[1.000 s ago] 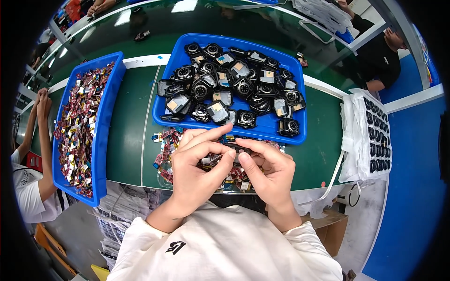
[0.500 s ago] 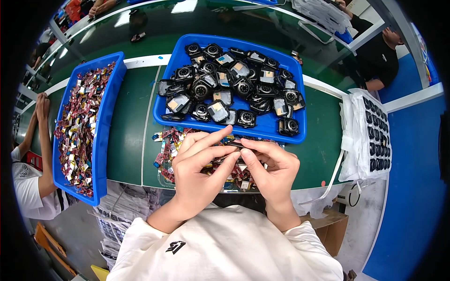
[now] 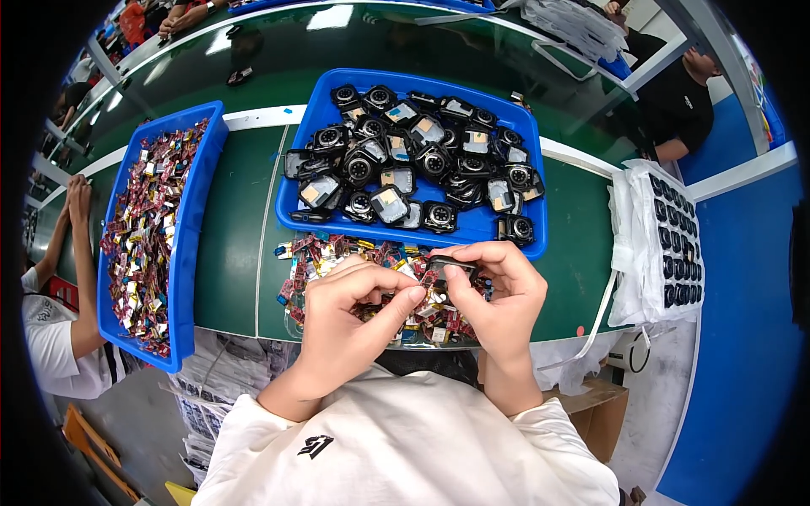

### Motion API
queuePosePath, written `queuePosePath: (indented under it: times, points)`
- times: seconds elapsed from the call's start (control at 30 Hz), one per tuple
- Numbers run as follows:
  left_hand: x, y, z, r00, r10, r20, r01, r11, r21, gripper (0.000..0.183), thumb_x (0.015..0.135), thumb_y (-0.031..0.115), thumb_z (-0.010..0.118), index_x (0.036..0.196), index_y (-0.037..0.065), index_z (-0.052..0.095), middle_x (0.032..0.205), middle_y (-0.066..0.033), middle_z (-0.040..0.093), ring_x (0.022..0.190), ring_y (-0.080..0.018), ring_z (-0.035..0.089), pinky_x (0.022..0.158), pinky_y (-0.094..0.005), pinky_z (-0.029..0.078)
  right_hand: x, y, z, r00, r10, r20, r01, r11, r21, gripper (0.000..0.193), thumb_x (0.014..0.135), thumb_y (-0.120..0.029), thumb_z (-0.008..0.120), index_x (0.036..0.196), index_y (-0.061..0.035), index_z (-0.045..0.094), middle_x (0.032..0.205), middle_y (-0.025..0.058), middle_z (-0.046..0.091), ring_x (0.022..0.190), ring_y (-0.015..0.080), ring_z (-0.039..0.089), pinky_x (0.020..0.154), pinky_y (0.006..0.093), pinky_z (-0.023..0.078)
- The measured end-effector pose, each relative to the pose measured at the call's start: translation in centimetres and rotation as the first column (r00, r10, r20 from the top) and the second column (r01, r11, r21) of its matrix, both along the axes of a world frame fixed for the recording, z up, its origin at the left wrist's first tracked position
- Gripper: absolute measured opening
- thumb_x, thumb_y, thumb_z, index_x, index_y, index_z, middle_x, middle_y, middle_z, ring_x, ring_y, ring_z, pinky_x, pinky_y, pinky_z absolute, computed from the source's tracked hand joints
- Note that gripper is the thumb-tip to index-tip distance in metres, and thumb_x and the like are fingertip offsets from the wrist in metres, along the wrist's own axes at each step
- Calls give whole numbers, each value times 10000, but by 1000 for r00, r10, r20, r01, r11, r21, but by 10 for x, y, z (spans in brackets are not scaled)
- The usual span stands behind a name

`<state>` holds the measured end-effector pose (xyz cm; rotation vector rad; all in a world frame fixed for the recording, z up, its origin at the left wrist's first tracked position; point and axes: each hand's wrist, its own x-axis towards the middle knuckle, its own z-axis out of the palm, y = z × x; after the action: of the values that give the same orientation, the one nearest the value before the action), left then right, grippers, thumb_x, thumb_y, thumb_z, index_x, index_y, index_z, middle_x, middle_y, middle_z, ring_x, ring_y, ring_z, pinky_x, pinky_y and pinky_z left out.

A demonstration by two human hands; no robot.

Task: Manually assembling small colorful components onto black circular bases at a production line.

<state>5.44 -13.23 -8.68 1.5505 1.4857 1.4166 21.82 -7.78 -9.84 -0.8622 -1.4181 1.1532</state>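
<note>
My right hand (image 3: pixel 504 295) grips a black smartwatch case (image 3: pixel 456 262) between thumb and fingers, tilted over the pile in front of me. Close to its left side, my left hand (image 3: pixel 339 308) is closed in a pinch, thumb against forefinger. A bit of red shows between those fingertips and the case; whether it is pinched or lies behind, I cannot tell. Beneath both hands spreads a heap of small red circuit boards (image 3: pixel 297 274) with white, yellow and blue parts, partly hidden by them. Just beyond stands a blue tray (image 3: pixel 477 223) piled with black smartwatch cases (image 3: pixel 433 160).
A long blue bin (image 3: pixel 183 278) of similar small boards stands at the left on the green table (image 3: pixel 232 236). White trays (image 3: pixel 629 253) holding rows of watch cases are stacked at the right. Other people sit at the left and far right. A cardboard box (image 3: pixel 595 413) is below the table.
The watch case has turned from edge-on to showing more of its face, now in my right hand alone. My left fingers have drawn down off it into a pinch.
</note>
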Motion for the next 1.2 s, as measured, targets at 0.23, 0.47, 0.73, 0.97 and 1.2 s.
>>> queuePosePath:
  times: [0.23, 0.47, 0.73, 0.97, 1.2]
  points:
    - [3, 4, -12, 830, -78, 552, 203, 964, -169, 95, 841, 55, 723, 898, -16, 695, 764, -6, 660, 615, -7, 519, 536, -156, 402, -3, -2, -2, 999, 0, 51, -9, 984, 178, 153, 742, 70, 698, 883, 31, 653, 908, 142, 717, 828, 156, 693, 741, 265, 556]
    - [7, 8, -8, 927, 35, 374, -11, 998, -66, 153, 758, 55, 788, 868, 14, 691, 738, -9, 655, 647, -38, 534, 581, -191, 385, 1, -4, 0, 975, 166, -146, -149, 981, 121, 193, 769, 91, 700, 925, 50, 594, 961, 175, 683, 875, 181, 681, 772, 288, 565]
    - [-9, 6, -5, 961, -253, 112, 256, 967, -12, 95, 757, 28, 756, 844, 1, 729, 715, -64, 681, 632, -113, 578, 565, -243, 439, 34, 17, 25, 824, 346, 448, -518, 781, 349, 219, 715, -73, 774, 923, -39, 714, 769, 58, 684, 618, 189, 610, 563, 292, 483]
    - [-9, 10, 8, 817, -576, 31, 577, 816, -39, 157, 706, 61, 779, 853, 13, 747, 729, -80, 694, 661, -171, 593, 648, -289, 444, 42, 23, 34, 594, 726, 346, -801, 573, 174, 71, 801, -76, 714, 866, -75, 741, 751, 42, 687, 652, 194, 624, 596, 297, 494]
    - [-16, 9, 1, 991, -108, 80, 102, 992, 72, 234, 817, -12, 642, 1046, -21, 689, 877, -87, 716, 774, -140, 607, 722, -269, 466, 64, 108, 41, 906, 31, 422, -187, 924, 334, 133, 846, -76, 674, 953, -24, 733, 927, 108, 720, 817, 150, 673, 760, 279, 521]
